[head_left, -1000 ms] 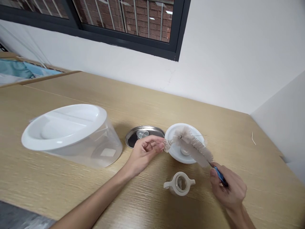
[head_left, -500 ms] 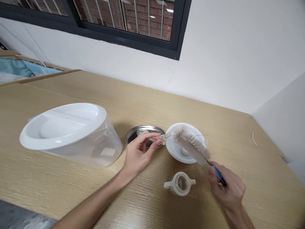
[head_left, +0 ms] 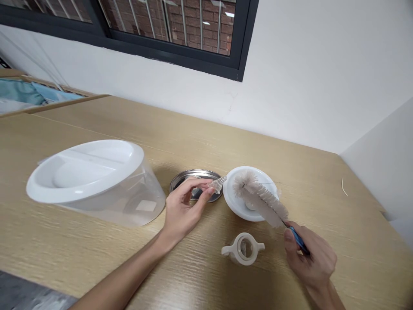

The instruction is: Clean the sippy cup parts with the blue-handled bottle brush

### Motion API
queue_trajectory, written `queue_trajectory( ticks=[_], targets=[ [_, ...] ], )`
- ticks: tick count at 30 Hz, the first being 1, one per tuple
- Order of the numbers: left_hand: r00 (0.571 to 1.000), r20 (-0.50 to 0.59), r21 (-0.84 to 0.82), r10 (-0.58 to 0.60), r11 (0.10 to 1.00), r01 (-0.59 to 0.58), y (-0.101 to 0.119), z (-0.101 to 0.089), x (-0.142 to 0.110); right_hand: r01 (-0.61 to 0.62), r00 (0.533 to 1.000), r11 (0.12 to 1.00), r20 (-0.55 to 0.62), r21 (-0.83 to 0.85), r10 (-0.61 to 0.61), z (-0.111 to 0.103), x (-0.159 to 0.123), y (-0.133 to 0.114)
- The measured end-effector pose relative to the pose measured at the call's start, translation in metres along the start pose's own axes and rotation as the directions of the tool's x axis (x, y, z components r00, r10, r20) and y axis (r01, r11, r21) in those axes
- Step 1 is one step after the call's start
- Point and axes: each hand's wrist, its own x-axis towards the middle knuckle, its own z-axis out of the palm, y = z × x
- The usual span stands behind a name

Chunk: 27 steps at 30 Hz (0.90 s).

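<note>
Between the thumb and fingers of my left hand [head_left: 185, 204] is a small clear bottle nipple [head_left: 218, 184], its tip pointing up and right over the metal dish. My right hand [head_left: 311, 254] is closed round the blue handle [head_left: 298, 239] of a bottle brush [head_left: 258, 196]. The brush's pale bristles lie across the view of a white bowl [head_left: 231, 202], with a gap between them and the nipple. Below the bowl, a cream bottle collar with two handles [head_left: 242, 249] rests on the table. Its opening faces up.
A shiny metal dish [head_left: 177, 177] sits behind my left hand, left of the bowl. Farther left a large translucent container with a white lid [head_left: 138, 163] stands on the wooden table [head_left: 193, 129]. At the right lies a thin pale strip [head_left: 344, 187]. A wall and window border the back.
My left hand has drawn slightly left with the nipple. My right hand has shifted a little right and down with the brush, so the two are farther apart.
</note>
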Motion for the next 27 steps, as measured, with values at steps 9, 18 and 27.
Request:
queue_trajectory(
  ticks=[9, 18, 27],
  targets=[
    [0.996, 0.067, 0.015, -0.057, 0.998, 0.056, -0.0024, 0.0022, -0.0023, -0.011, 1.000, 1.000, -0.019, -0.023, 0.011, -0.0009, 0.0017, 0.0005],
    [0.992, 0.123, 0.020, 0.019, 1.000, -0.022, -0.0018, 0.0008, -0.0008, -0.028, 1.000, 1.000, 0.008, -0.004, 0.028, 0.0027, -0.0002, -0.0003],
    [0.976, 0.160, 0.125, 0.149, 0.978, -0.170, 0.0029, 0.0003, 0.0006, -0.051, 0.999, 0.998, 0.007, -0.042, 0.052, 0.0038, 0.0001, 0.0026]
  ],
)
